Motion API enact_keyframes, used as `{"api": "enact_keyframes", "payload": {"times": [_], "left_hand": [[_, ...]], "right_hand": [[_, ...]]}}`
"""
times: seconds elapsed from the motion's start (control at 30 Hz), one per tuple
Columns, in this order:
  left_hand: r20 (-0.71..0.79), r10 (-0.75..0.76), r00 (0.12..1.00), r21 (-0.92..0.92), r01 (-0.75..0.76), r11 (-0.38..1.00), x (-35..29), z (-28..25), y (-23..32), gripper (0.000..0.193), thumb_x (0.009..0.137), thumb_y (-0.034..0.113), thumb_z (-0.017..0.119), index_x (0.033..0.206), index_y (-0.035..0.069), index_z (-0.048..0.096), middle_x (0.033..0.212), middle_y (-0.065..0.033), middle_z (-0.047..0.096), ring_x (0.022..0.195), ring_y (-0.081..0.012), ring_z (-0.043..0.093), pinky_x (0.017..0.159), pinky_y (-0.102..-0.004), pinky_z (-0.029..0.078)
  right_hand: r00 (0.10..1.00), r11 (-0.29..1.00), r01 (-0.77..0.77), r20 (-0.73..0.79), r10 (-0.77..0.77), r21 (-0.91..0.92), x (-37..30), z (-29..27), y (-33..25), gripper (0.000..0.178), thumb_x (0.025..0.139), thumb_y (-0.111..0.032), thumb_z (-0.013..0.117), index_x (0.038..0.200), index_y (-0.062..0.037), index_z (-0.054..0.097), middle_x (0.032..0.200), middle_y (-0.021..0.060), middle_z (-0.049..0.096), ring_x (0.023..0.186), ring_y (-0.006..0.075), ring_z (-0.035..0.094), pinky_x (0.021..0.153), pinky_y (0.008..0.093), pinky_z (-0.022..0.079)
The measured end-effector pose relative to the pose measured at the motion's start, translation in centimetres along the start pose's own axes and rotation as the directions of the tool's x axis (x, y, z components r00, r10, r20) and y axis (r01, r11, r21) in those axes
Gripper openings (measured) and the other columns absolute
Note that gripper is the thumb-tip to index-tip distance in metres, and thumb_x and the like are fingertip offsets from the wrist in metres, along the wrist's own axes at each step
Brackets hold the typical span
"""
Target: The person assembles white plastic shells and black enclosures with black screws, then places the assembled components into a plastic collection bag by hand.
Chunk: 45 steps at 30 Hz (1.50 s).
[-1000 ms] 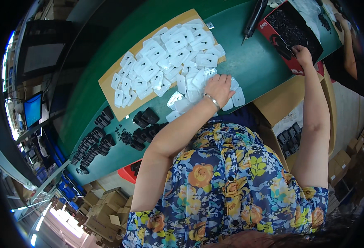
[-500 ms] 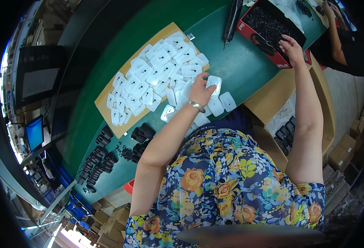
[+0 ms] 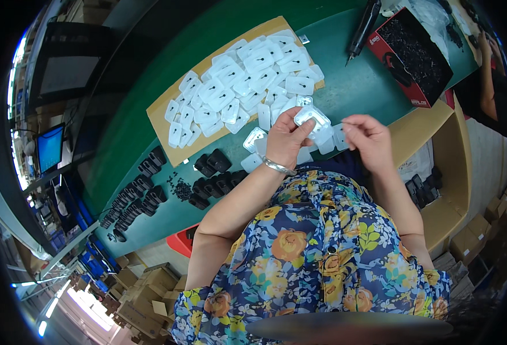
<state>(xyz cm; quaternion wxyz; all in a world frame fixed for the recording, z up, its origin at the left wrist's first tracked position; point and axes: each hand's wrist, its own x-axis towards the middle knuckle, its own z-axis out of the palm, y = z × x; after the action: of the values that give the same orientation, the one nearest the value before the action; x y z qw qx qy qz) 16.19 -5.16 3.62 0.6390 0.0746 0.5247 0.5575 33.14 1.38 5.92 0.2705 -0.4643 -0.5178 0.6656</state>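
Observation:
My left hand (image 3: 288, 139) grips a translucent white plastic tray (image 3: 315, 122) with rounded corners, thumb pressed on its face. Close by on the right, my right hand (image 3: 370, 141) has thumb and forefinger pinched together; whatever lies between the fingertips is too small to make out. Beneath and beside my hands are several loose trays (image 3: 252, 163). Farther left, a heap of the same kind of trays (image 3: 222, 98) covers a cardboard sheet (image 3: 160, 122), many bearing a small black piece in the middle. At the far right stands a red box (image 3: 396, 68) full of small black parts (image 3: 419, 57).
A black electric screwdriver (image 3: 365, 27) lies on the green table (image 3: 337, 77) beside the box. Rows of black moulded parts (image 3: 135, 198) and a scatter of tiny black pieces (image 3: 180, 188) are at the left. An open carton (image 3: 457, 167) stands right. Another person (image 3: 489, 95) works at far right.
My right hand has come back from the red box to beside the tray. The left hand has lifted the tray and drawn it nearer the right hand. The view has shifted slightly.

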Motion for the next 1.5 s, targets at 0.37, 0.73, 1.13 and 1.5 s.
{"api": "enact_keyframes", "payload": {"times": [0.37,0.73,1.13,1.5], "left_hand": [[0.034,0.05,0.998,-0.009,-0.049,0.999,-2.7,0.1,0.8,0.024,0.083,0.007,0.05,0.106,0.002,0.044,0.096,-0.0083,0.055,0.082,-0.0161,0.057,0.064,-0.0279,0.052],[0.142,0.32,0.937,0.082,-0.333,0.939,-3.6,0.1,0.5,0.026,0.082,0.001,0.049,0.107,0.0,0.041,0.099,-0.0093,0.054,0.085,-0.0146,0.056,0.068,-0.0283,0.052],[0.161,0.283,0.946,0.151,-0.307,0.94,-4.0,0.8,0.6,0.028,0.082,0.004,0.052,0.109,0.0,0.044,0.09,-0.0061,0.057,0.074,-0.0062,0.054,0.063,-0.0189,0.046],[0.228,0.42,0.879,0.464,-0.477,0.746,-3.8,0.8,0.8,0.017,0.079,0.006,0.058,0.095,0.002,0.059,0.095,-0.0052,0.056,0.076,-0.0072,0.052,0.065,-0.019,0.043]], "right_hand": [[0.973,0.84,-0.222,0.17,0.158,0.495,-1.2,1.6,0.6,0.017,0.08,-0.007,0.056,0.096,0.0003,0.057,0.079,0.0051,0.059,0.063,0.0079,0.054,0.053,0.0178,0.043],[0.989,0.992,0.109,0.094,-0.115,0.069,-1.9,2.5,-0.5,0.014,0.081,-0.007,0.056,0.093,-0.0012,0.059,0.082,0.0036,0.055,0.066,0.0079,0.052,0.055,0.0189,0.042],[0.771,0.599,0.567,0.107,-0.628,-0.565,-1.5,3.0,-0.7,0.012,0.071,-0.005,0.063,0.083,-0.0039,0.063,0.071,0.0073,0.052,0.058,0.0174,0.051,0.05,0.0249,0.041],[0.689,0.542,0.609,0.048,-0.723,-0.579,-1.3,3.5,0.2,0.012,0.07,-0.006,0.064,0.081,-0.0031,0.063,0.069,0.0066,0.051,0.057,0.0184,0.05,0.049,0.0261,0.04]]}}
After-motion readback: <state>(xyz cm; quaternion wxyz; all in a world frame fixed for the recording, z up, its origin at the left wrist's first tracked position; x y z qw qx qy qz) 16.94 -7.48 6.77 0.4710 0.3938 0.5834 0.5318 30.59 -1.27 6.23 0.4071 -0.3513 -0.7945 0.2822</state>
